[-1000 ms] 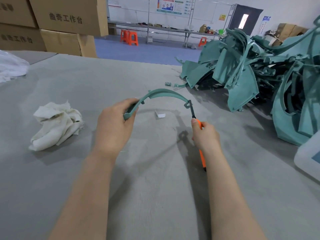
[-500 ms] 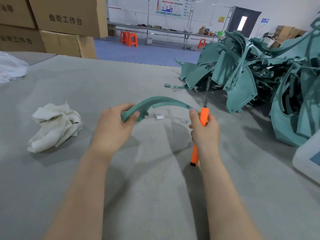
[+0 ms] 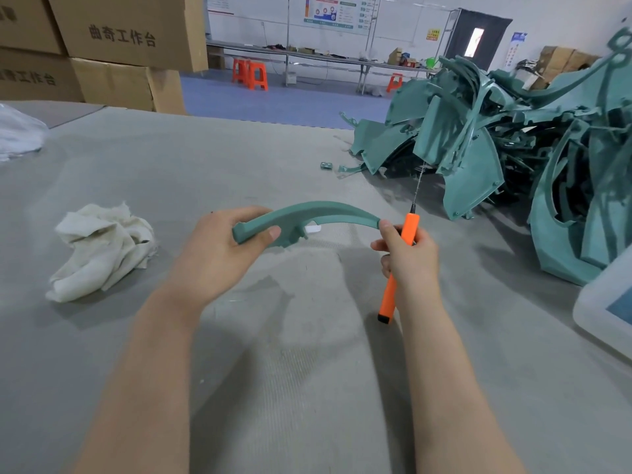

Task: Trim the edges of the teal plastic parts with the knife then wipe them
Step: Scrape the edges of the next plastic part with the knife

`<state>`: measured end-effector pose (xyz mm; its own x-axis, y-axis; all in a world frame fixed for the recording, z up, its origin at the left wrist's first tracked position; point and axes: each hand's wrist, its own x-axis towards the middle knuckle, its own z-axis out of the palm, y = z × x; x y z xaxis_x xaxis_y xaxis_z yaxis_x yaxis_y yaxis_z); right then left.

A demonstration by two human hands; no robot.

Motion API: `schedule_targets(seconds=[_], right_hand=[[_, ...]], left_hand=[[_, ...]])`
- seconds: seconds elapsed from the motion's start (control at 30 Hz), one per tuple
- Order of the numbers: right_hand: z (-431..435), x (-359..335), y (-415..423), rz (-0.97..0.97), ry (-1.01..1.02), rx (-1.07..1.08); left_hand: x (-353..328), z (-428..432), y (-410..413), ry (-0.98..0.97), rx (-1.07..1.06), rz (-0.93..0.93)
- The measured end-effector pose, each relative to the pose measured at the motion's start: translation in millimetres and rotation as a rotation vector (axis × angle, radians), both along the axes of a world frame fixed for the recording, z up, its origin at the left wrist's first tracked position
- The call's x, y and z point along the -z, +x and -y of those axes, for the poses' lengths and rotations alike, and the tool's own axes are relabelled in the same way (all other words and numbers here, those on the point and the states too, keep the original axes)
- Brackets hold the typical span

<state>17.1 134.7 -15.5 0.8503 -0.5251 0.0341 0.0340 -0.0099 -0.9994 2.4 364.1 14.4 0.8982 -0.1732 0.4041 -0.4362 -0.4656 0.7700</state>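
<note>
With our left hand [image 3: 219,258] we are gripping the teal part [image 3: 328,209] by its thick end (it looks light and stiff); our right hand [image 3: 415,263] is squeezing the orange knife [image 3: 389,297].

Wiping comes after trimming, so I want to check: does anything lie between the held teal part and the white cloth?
Nothing visible does. The left hand holds the teal part; the white cloth lies to its left, with only bare table between. The knife is on the other side, in the right hand.
</note>
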Motion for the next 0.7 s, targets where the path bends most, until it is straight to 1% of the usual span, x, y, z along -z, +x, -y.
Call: schedule_targets(seconds=[0.07, 0.17, 0.2, 0.23, 0.33, 0.4, 0.5, 0.57, 0.7], right_hand=[[0.0, -1.0, -1.0, -0.002, 0.134, -0.009], [0.0, -4.8, -1.7, 0.032, 0.362, 0.034], [0.1, -5.5, -1.7, 0.046, 0.401, 0.038], [0.1, -5.9, -1.9, 0.052, 0.403, 0.031], [-3.5, -6.4, -2.7, 0.035, 0.322, -0.022], [-8.2, -7.6, -4.3, 0.01, 0.292, -0.062], [-10.8, -7.6, -6.9, 0.046, 0.259, -0.111], [-10.6, -5.5, -7.4, 0.053, 0.243, -0.131], [-9.7, -2.8, -5.6, -0.07, 0.204, -0.108]], left_hand=[[1.0, 1.1, 0.2, 0.015, 0.003, -0.002], [3.2, 4.7, 1.3, 0.035, -0.003, -0.019], [4.2, 5.4, 2.0, 0.044, -0.009, -0.017], [5.2, 5.7, 3.0, 0.048, -0.016, -0.014], [8.1, 5.9, 6.1, 0.05, -0.047, 0.001], [9.6, 5.3, 8.9, 0.042, -0.099, 0.038], [9.0, 3.2, 10.3, -0.019, -0.22, 0.118], [8.7, 2.3, 9.9, -0.047, -0.244, 0.132], [8.8, 3.2, 9.4, -0.053, -0.224, 0.162]])
